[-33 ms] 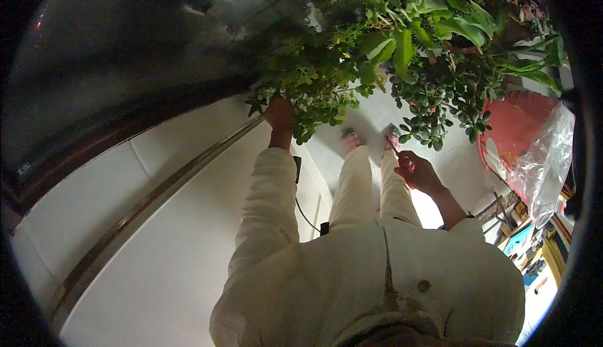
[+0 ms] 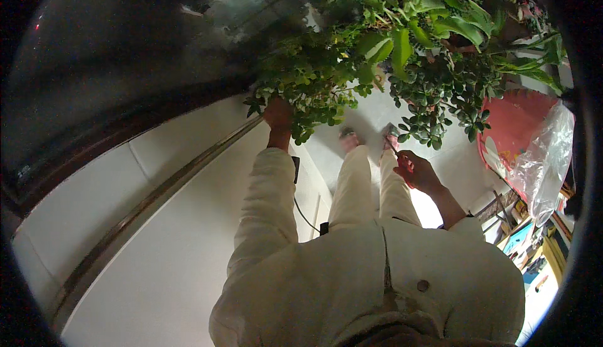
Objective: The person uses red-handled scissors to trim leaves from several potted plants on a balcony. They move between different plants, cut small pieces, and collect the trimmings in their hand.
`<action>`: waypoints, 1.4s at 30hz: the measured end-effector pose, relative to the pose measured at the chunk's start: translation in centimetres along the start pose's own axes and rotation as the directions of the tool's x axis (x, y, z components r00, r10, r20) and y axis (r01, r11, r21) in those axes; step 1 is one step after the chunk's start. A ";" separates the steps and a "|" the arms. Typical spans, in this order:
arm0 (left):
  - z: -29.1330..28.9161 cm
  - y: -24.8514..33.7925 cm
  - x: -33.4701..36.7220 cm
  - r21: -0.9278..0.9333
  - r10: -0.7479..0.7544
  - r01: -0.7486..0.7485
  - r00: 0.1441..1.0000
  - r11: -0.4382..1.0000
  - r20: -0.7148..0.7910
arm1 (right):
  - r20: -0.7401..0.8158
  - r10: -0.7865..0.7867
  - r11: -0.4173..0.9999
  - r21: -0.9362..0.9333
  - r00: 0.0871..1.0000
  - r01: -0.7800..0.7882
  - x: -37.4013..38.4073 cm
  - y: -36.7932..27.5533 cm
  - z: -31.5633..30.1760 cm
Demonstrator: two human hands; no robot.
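Leaves of the small-leaved plant, just above the centre of the frame, are crowding around the left hand, which is resting at their left edge. Foliage and shadow are hiding its fingertips, so there is no telling whether that grip is pinching a stem or merely touching leaves.

Right of centre, the right hand is hanging over the floor, well apart from the left one. Its grip is looking narrow, fingers curling around a thin, dark tool that is pointing toward the upper left; its exact kind is too small to make out. The tool is sitting below the leaves, apart from them.

As for progress, the plant is looking full, its stems are hanging thickly beside the left wrist, and no cut or parted stem is showing. Judging by that, nothing is appearing finished on this plant, and the tool is not yet touching it; how much is left is not showing.

In the upper right, a long-leaved plant is spreading above a darker, round-leaved plant. At the right edge, a clear bag is hanging over a red, rounded thing.
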State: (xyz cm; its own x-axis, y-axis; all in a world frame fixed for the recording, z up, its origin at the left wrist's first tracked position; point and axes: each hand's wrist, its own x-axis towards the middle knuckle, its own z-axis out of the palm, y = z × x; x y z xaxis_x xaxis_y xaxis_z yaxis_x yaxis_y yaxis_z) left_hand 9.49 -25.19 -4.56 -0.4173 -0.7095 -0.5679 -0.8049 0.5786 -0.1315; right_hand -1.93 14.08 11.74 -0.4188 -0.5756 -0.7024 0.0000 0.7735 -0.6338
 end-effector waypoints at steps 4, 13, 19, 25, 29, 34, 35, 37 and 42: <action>0.2 -0.1 0.2 -0.057 0.072 -0.081 0.986 0.995 -0.147 | -0.034 -0.017 0.993 -0.119 0.999 0.013 0.0 0.5 0.2; 0.8 -1.0 -0.3 0.007 0.199 -0.228 0.834 0.974 -0.515 | -0.074 -0.005 0.997 -0.080 0.997 -0.001 -0.7 1.8 0.7; 1.6 -2.9 1.9 -0.244 0.272 -0.342 0.920 0.907 -0.281 | -0.099 -0.022 0.998 -0.060 0.995 0.017 -1.8 2.4 1.2; -0.6 -3.0 1.4 -0.822 0.189 0.041 0.966 0.567 0.179 | -0.129 0.062 0.996 -0.049 0.990 -0.069 -4.1 1.5 0.8; -2.5 -2.6 1.3 -0.911 0.336 0.169 0.891 0.377 0.305 | -0.173 0.058 0.996 -0.063 0.983 -0.070 -5.6 2.0 0.9; -5.7 -0.9 -1.5 -0.836 0.144 0.356 0.883 0.418 0.447 | -0.263 -0.046 0.998 -0.049 0.964 0.035 -7.4 3.3 1.4; -6.4 -0.3 -2.1 -0.815 0.078 0.388 0.884 0.430 0.462 | -0.260 -0.042 0.998 -0.051 0.965 0.029 -7.6 3.4 1.4; -7.7 0.7 -3.3 -0.780 -0.056 0.451 0.877 0.434 0.477 | -0.251 -0.010 0.997 -0.079 0.968 -0.010 -8.1 3.5 1.3; -7.8 -0.3 -3.4 -0.779 -0.035 0.479 0.859 0.406 0.510 | -0.219 0.063 0.994 -0.076 0.974 -0.081 -9.0 3.4 0.6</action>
State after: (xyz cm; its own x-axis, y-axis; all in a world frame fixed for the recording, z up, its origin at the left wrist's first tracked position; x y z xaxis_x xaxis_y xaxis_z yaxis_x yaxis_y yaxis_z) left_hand 7.80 -26.09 3.74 -0.1150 -0.4246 -0.8981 -0.8548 -0.4183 0.3072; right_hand 2.40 21.73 15.73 -0.6070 -0.4535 -0.6526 -0.0349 0.8356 -0.5482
